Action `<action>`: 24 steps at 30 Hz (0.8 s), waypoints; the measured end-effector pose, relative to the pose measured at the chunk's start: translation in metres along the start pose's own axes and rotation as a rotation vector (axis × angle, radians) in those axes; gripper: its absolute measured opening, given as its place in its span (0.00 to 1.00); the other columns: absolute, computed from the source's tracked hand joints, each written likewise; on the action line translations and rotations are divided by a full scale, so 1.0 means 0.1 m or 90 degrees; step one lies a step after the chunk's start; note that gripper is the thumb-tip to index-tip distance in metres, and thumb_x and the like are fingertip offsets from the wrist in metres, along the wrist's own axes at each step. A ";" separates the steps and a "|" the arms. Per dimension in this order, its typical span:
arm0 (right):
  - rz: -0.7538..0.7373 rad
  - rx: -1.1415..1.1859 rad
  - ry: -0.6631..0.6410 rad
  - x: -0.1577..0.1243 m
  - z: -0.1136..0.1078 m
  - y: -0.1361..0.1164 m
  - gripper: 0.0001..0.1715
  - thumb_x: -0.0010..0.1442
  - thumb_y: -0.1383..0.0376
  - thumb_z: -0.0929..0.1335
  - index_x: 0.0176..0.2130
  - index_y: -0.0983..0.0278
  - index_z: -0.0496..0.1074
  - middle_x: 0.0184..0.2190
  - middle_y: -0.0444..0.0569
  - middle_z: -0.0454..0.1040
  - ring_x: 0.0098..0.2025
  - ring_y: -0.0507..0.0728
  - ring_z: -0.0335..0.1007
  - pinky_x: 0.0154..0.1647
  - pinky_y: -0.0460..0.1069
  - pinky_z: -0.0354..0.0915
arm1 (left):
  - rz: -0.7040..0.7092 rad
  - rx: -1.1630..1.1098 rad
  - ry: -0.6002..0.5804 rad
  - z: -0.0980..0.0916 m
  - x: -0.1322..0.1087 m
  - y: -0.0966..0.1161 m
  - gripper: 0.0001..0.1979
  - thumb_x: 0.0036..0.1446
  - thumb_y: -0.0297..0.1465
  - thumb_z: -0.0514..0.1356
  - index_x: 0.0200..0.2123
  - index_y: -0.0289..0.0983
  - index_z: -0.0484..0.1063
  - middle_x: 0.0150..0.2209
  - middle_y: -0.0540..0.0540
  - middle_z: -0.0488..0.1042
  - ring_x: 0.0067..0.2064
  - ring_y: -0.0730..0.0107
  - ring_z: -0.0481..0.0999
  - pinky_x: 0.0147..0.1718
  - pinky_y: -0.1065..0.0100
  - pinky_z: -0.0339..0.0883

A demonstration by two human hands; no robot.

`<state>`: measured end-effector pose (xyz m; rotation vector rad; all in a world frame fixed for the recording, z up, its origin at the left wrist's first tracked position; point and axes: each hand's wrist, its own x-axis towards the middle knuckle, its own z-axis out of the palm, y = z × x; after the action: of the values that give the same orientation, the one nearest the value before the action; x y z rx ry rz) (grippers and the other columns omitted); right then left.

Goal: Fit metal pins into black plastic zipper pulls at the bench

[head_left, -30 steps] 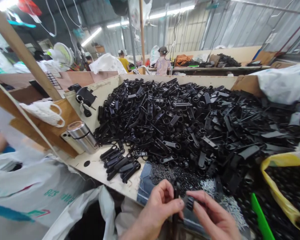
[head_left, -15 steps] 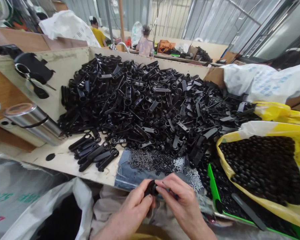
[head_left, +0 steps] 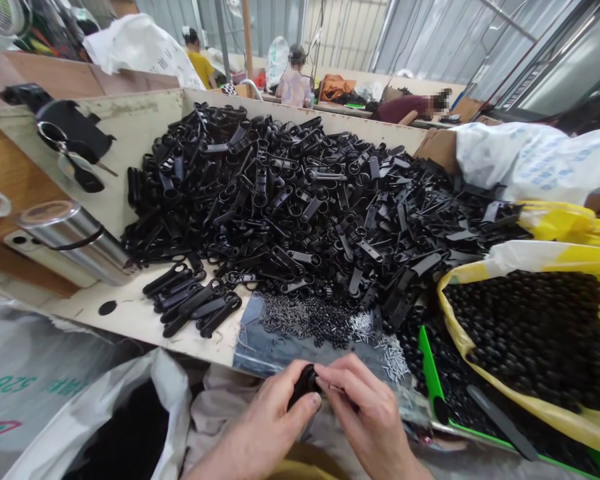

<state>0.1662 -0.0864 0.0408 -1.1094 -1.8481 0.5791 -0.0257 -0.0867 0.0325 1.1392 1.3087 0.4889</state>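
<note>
My left hand [head_left: 273, 410] is closed round a black plastic part [head_left: 307, 379] with a rounded end, held near my lap just off the table's front edge. Against the right side of that part, the thumb and fingers of my right hand [head_left: 363, 403] are pinched together. A thin sliver shows between those fingers, too small to name. Beyond my hands, small dark pieces [head_left: 287, 313] and silvery pins [head_left: 394, 360] lie on a blue cloth [head_left: 260, 357]. Several long black plastic parts [head_left: 200, 308] are grouped left of the cloth.
A large heap of black plastic parts [head_left: 280, 193] fills the table's back. A steel flask [head_left: 80, 240] stands left. At right are a yellow-edged bag [head_left: 453, 320] of black beads and a green-edged tray [head_left: 430, 373]. An open white sack [head_left: 173, 393] sits front left. People work behind.
My right fingers have shifted slightly against the black part, and the thin sliver between them shows differently. A person in a dark red top now leans in at the back right. The view has shifted slightly.
</note>
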 end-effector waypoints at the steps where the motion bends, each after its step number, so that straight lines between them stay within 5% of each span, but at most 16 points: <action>1: -0.006 -0.007 -0.010 0.00 -0.01 0.00 0.12 0.70 0.72 0.67 0.46 0.61 0.79 0.34 0.50 0.77 0.32 0.54 0.76 0.31 0.45 0.72 | 0.002 0.008 -0.004 0.00 -0.01 0.02 0.27 0.61 0.44 0.64 0.62 0.44 0.72 0.64 0.39 0.73 0.67 0.46 0.65 0.68 0.46 0.52; 11: -0.042 -0.015 -0.063 -0.06 -0.06 -0.02 0.14 0.69 0.74 0.66 0.48 0.60 0.78 0.34 0.48 0.74 0.30 0.52 0.72 0.30 0.44 0.69 | -0.020 0.118 -0.050 -0.02 -0.12 0.15 0.23 0.64 0.42 0.59 0.60 0.44 0.73 0.48 0.41 0.79 0.54 0.49 0.73 0.56 0.54 0.63; 13: 0.020 0.022 -0.064 -0.10 -0.08 -0.01 0.16 0.68 0.72 0.68 0.51 0.56 0.77 0.37 0.47 0.72 0.29 0.51 0.70 0.29 0.44 0.68 | 0.020 0.146 -0.071 -0.04 -0.15 0.15 0.21 0.67 0.43 0.56 0.59 0.45 0.73 0.43 0.43 0.80 0.49 0.52 0.74 0.52 0.58 0.64; 18: 0.272 0.224 -0.058 -0.28 -0.03 0.04 0.32 0.63 0.65 0.74 0.63 0.48 0.67 0.38 0.42 0.73 0.27 0.51 0.66 0.28 0.44 0.66 | 0.201 0.197 -0.149 -0.09 -0.19 0.11 0.15 0.69 0.35 0.54 0.54 0.48 0.76 0.48 0.44 0.81 0.47 0.56 0.78 0.48 0.64 0.66; 21: 0.306 0.265 -0.119 -0.30 0.10 0.05 0.19 0.63 0.59 0.74 0.54 0.54 0.77 0.32 0.43 0.75 0.29 0.53 0.67 0.30 0.46 0.66 | 0.254 0.266 -0.058 -0.08 -0.17 0.00 0.16 0.65 0.28 0.55 0.52 0.45 0.77 0.44 0.42 0.81 0.45 0.52 0.79 0.45 0.60 0.68; 24: 0.377 0.337 -0.095 -0.21 0.27 0.04 0.23 0.64 0.51 0.72 0.54 0.59 0.78 0.32 0.46 0.76 0.30 0.55 0.68 0.33 0.49 0.68 | 0.254 0.348 0.077 -0.06 -0.14 -0.12 0.21 0.62 0.24 0.54 0.55 0.41 0.76 0.47 0.38 0.81 0.49 0.45 0.77 0.52 0.50 0.66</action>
<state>0.1493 -0.1016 0.0145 -1.2533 -1.3346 1.4309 -0.0390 -0.1011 0.0296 1.8714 1.3625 0.5074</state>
